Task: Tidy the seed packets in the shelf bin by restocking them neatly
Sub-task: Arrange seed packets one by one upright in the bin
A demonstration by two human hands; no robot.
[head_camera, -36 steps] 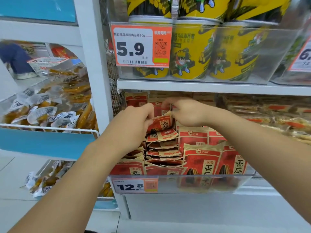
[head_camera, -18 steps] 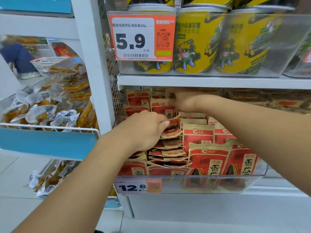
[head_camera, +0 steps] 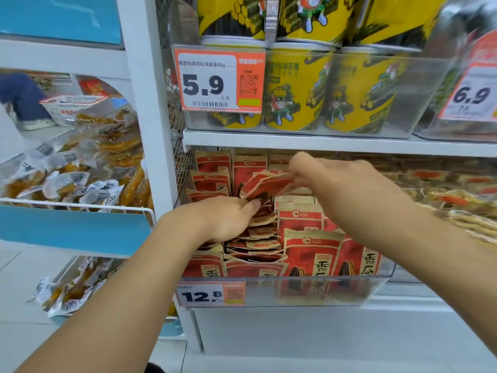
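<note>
Seed packet (head_camera: 265, 184), red and tan, lifted clear above the middle row of the shelf bin (head_camera: 282, 290), pinched at its right edge by the right hand (head_camera: 338, 189), fingers curled round that edge. Lies tilted, long axis running roughly left to right and sagging toward the lower left, printed face turned up and outward, free end pointing down at the left hand (head_camera: 226, 219). Reaches leftward from the right hand, so the loose corner sits just above the left fingertips, nearly touching; cannot tell whether contact is made. Left hand pressed palm-down into the slumped packets (head_camera: 262, 232) of the centre column, fingers fairly straight, parting or flattening them, gripping nothing visible. Standing packets (head_camera: 312, 254) to the right upright, faces forward, long axes vertical. Judged next: needs turning upright to match those rows, then slotting into the gap held by the left hand; right hand the carrier, left the nearer to the slot.
</note>
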